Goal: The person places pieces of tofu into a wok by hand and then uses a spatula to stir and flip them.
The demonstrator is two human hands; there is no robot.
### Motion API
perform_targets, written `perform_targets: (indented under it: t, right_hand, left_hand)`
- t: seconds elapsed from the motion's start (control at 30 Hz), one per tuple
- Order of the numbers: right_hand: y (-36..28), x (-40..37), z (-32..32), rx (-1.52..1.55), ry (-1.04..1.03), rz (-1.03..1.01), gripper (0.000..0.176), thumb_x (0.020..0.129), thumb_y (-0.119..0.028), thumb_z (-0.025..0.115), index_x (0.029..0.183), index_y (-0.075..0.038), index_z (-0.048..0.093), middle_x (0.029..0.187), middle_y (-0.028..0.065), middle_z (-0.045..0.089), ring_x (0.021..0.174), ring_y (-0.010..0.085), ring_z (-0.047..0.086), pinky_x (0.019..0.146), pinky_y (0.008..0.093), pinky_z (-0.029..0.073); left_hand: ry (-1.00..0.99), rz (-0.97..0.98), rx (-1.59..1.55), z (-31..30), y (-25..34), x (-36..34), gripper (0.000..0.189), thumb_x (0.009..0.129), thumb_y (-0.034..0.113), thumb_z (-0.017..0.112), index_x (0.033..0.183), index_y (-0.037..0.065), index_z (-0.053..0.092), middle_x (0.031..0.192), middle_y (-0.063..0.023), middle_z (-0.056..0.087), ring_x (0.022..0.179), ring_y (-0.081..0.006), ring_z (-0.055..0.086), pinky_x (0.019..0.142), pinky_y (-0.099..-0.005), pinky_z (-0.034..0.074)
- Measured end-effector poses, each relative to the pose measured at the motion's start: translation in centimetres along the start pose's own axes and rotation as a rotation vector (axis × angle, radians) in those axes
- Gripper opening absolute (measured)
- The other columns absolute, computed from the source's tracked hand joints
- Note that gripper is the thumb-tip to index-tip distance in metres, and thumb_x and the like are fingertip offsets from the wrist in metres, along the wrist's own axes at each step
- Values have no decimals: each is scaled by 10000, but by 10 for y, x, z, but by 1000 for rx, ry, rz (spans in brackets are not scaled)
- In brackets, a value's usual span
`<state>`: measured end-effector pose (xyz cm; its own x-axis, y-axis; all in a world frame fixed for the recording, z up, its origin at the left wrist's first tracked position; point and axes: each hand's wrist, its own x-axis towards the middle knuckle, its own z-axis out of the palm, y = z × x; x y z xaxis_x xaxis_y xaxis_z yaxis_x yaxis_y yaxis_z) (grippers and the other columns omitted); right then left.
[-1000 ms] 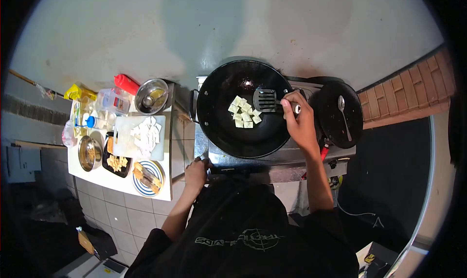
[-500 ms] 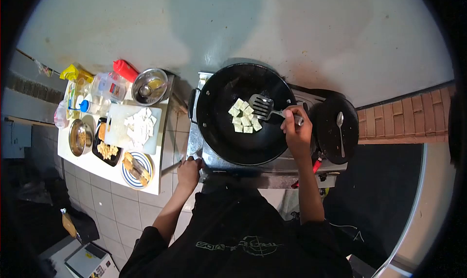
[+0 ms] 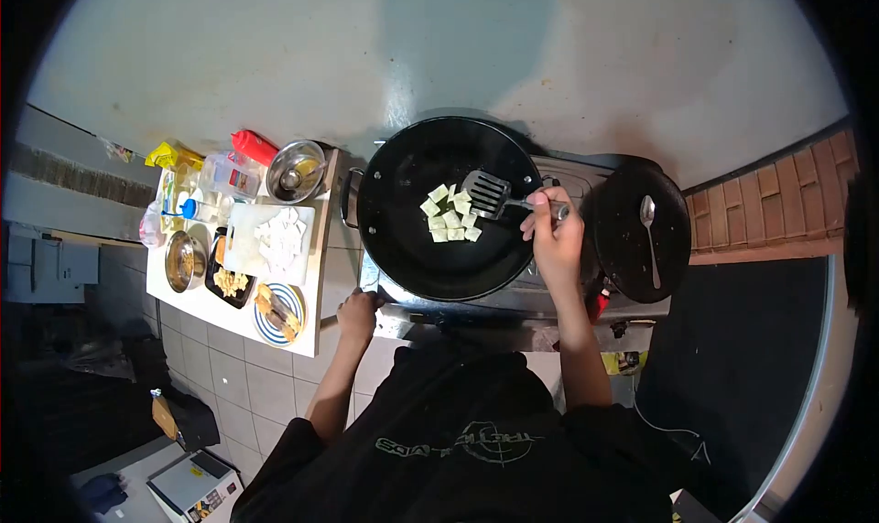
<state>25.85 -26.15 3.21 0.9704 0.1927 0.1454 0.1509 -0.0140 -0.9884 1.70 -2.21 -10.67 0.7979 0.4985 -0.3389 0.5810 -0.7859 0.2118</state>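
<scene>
My right hand (image 3: 557,230) is closed around the handle of a slotted metal spatula (image 3: 488,194). The spatula's head rests inside a large black wok (image 3: 430,276), against the right side of a cluster of pale, green-edged cubes (image 3: 449,215). Down at the stove's front left corner, my left hand (image 3: 358,316) is curled closed; whatever its fingers grip there is too small to make out. Under the wok is a metal stove (image 3: 513,305).
Right of the wok, a dark flat pan (image 3: 627,248) carries a spoon (image 3: 649,235). The left table (image 3: 311,326) holds a white cutting board (image 3: 240,244) with white pieces, a metal bowl (image 3: 295,195), a striped plate (image 3: 298,303), a black tray (image 3: 218,280) and a red bottle (image 3: 254,146).
The wok has shifted left on the stove, with the cubes and spatula in it. My view has moved a little, bringing the left table nearer the stove in the picture.
</scene>
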Motion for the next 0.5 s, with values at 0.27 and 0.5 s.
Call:
perform_targets:
  t: [0.27,0.5]
  right_hand:
    - [16,-1,-2,-200,-117,-264,135,1005,-99,548,903,-11,541,911,29,570,627,61,546,550,216,448]
    - [-8,2,4,-290,-158,-454,89,939,-27,594,918,18,521,866,125,536,717,247,529,675,326,454]
  left_hand:
    - [17,-88,21,0,4,-3,214,907,308,646,937,113,730,999,-131,661,918,-349,676,782,-485,535]
    - [63,-137,-75,5,5,-8,238,894,317,656,911,84,702,950,-152,656,874,-376,672,741,-496,536]
